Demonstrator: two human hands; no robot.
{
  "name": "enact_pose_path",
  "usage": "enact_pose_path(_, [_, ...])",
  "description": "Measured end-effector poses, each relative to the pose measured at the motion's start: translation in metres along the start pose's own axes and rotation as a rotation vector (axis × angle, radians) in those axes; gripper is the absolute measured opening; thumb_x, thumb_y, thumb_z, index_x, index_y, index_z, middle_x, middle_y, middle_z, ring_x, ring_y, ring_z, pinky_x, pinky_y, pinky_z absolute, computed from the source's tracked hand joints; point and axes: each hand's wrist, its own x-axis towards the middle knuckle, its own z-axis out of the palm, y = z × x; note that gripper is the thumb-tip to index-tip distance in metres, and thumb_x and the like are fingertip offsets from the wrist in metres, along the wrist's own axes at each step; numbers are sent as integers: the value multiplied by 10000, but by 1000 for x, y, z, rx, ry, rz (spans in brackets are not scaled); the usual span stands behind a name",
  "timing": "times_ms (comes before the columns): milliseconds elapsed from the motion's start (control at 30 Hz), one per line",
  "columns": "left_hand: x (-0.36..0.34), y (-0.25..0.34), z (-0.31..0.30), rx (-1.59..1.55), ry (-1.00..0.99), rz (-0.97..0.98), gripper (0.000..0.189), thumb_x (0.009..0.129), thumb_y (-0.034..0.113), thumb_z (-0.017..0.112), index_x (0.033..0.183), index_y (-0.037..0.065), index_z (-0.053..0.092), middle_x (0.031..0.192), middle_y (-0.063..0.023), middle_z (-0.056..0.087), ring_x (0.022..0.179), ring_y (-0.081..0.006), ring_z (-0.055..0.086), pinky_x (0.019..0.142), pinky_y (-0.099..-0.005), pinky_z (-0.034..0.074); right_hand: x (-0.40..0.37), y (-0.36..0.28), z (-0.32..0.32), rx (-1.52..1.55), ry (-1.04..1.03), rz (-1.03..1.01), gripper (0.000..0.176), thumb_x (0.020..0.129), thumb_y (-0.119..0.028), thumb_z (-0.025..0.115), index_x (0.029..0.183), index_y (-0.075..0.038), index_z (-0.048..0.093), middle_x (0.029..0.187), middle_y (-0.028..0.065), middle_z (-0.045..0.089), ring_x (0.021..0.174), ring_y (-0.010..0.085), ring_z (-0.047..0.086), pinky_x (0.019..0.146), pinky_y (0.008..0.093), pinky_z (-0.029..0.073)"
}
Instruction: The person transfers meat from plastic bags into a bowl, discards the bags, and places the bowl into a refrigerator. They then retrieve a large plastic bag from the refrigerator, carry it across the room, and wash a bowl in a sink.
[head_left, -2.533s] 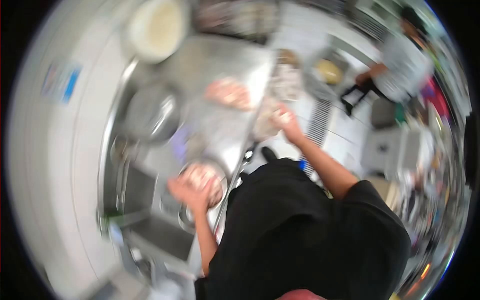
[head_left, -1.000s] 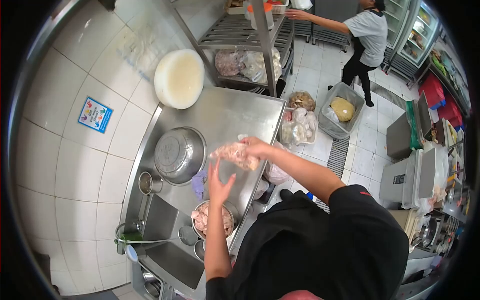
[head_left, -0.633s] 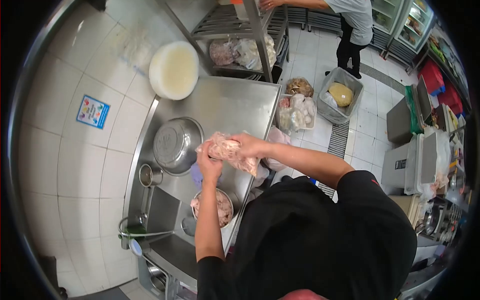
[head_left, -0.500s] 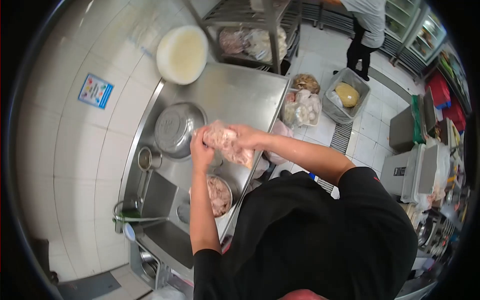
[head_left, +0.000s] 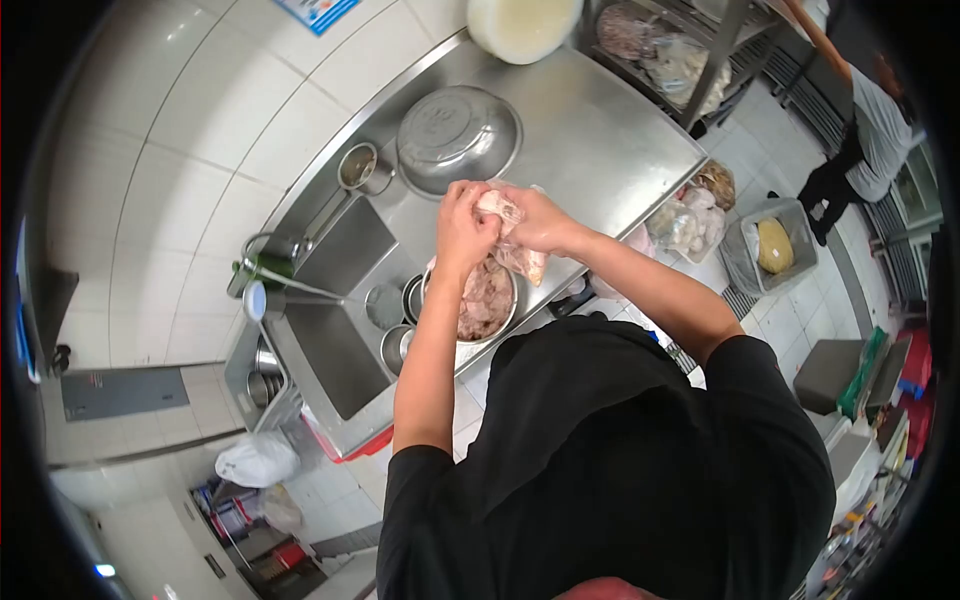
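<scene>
Both my hands grip a clear plastic bag of pale pink raw meat [head_left: 521, 259] above the steel counter. My left hand [head_left: 466, 225] is closed on the bag's upper left side, fingers curled in. On the other side my right hand [head_left: 538, 222] is wrapped round the plastic, and a lower corner of the bag hangs beneath it. Just below is a round metal bowl of raw meat pieces [head_left: 487, 303], partly hidden by my left forearm and the bag. An upturned steel basin [head_left: 458, 140] rests behind my hands.
Left of the bowl are a sink [head_left: 335, 345] with a tap [head_left: 290, 277] and several small metal pots. A metal cup [head_left: 364, 168] stands near the wall, and a white round tub [head_left: 525, 25] at the back. Beyond the counter are floor bins [head_left: 770, 255] and a person [head_left: 865, 150].
My view has turned toward the sink side. My hands and the bag have come down nearer the meat bowl, and my hands are closer together.
</scene>
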Motion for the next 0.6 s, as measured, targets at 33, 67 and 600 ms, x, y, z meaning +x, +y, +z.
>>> enact_pose_path(33, [-3,-10,-9,12,9,-17,334,657,52,608,987,42,664,988,-148,625,891,-323,621,821,-382,498,-1,-6,4,19,-78,-8,571,730,62,602,1297,0,565,1108,134,686,1036,205,655,876,335,511])
enact_pose_path(67, [-9,-23,-20,20,-78,-195,305,662,32,591,957,31,666,924,-150,638,835,-327,629,783,-380,504,-3,-8,9,38,-157,-12,549,742,71,586,1286,0,572,1106,128,687,1033,193,652,873,333,510])
enact_pose_path(600, [-65,3,-68,298,-65,-477,179,713,-26,563,882,-4,617,971,-237,633,925,-444,611,811,-489,477,15,22,70,-715,-155,-111,488,835,-198,624,1306,-101,541,1161,218,636,1083,392,614,913,461,491])
